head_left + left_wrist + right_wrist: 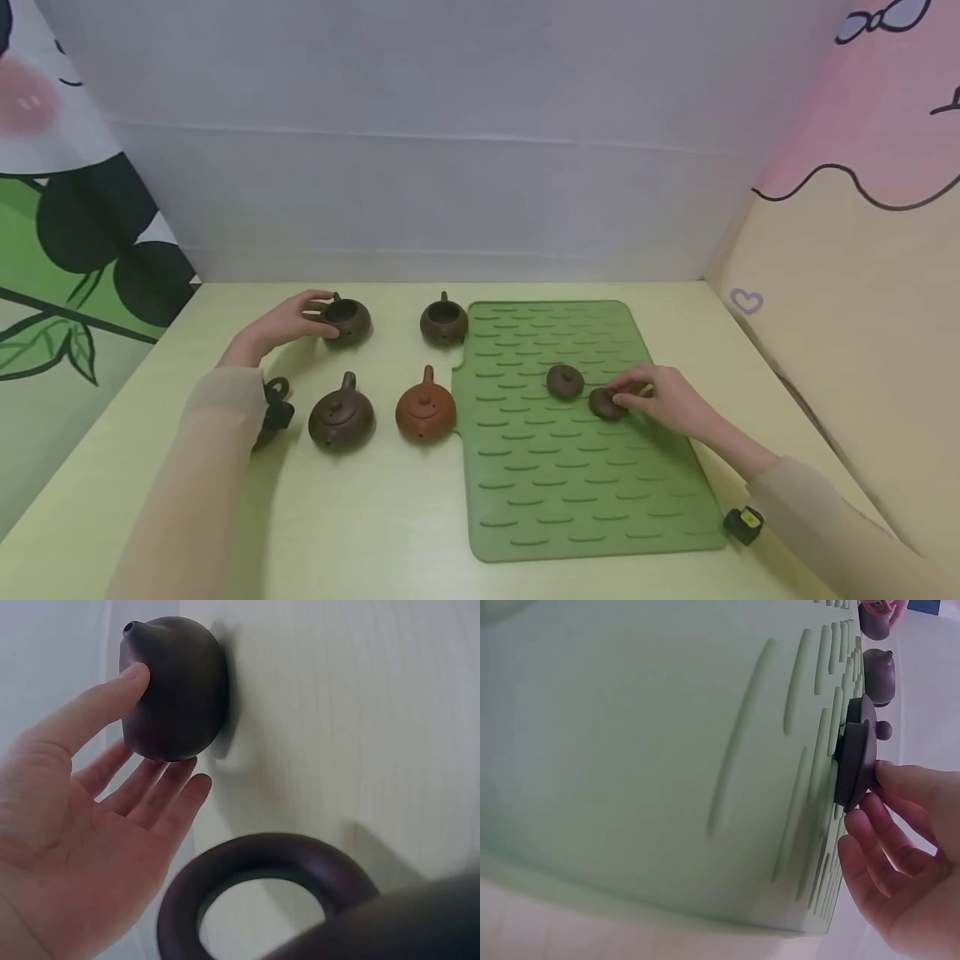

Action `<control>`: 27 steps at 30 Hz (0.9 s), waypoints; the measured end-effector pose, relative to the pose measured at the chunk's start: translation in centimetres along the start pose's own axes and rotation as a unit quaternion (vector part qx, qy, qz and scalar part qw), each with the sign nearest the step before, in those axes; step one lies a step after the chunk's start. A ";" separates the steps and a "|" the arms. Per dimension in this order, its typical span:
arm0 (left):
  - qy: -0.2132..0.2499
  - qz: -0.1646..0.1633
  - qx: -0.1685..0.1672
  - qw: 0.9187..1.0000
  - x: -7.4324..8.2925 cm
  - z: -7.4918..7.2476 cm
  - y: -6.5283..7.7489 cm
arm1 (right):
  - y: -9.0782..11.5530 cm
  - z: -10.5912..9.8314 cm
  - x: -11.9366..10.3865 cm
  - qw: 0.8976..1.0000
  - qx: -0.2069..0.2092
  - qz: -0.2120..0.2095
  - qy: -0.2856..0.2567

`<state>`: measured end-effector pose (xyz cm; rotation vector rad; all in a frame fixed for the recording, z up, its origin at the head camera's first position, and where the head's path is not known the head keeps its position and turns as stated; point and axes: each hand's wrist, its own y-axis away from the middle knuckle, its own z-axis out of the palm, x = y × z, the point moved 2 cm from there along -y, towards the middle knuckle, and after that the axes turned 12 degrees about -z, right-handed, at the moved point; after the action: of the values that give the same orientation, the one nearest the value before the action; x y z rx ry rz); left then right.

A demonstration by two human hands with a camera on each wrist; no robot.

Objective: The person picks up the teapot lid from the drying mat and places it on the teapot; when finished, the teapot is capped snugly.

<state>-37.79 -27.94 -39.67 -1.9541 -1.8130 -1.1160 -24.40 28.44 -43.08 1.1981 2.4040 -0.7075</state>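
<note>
At the back left, my left hand holds a dark brown lidless teapot loosely, thumb on one side and fingers on the other. The left wrist view shows the thumb beside the spout of this teapot, which stands on the table. Over the green mat, my right hand pinches a dark brown lid by its top; the knob is hidden by the fingers. A second dark lid, knob up, lies on the mat just left of it.
Another lidless dark teapot stands by the mat's back left corner. A lidded dark teapot and a reddish-brown one stand nearer. Below my left forearm, a further dark pot shows its ring handle, mostly hidden. A wall rises behind the table.
</note>
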 end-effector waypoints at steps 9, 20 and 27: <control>-0.008 0.005 -0.014 1.000 -0.4 0.0 -0.5 | -0.6 -0.2 0.0 1.000 -0.004 0.007 0.011; 0.012 -0.005 -0.032 0.999 -0.2 0.1 -0.3 | -1.4 -1.2 -0.8 1.000 0.001 -0.011 0.015; 0.025 -0.006 -0.041 0.999 -0.4 0.2 -0.3 | -2.4 -2.5 -1.7 0.999 0.016 -0.026 0.028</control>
<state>-37.98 -28.00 -40.15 -1.9434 -1.7828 -1.2497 -25.62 27.60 -39.55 1.1877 2.4874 -0.7411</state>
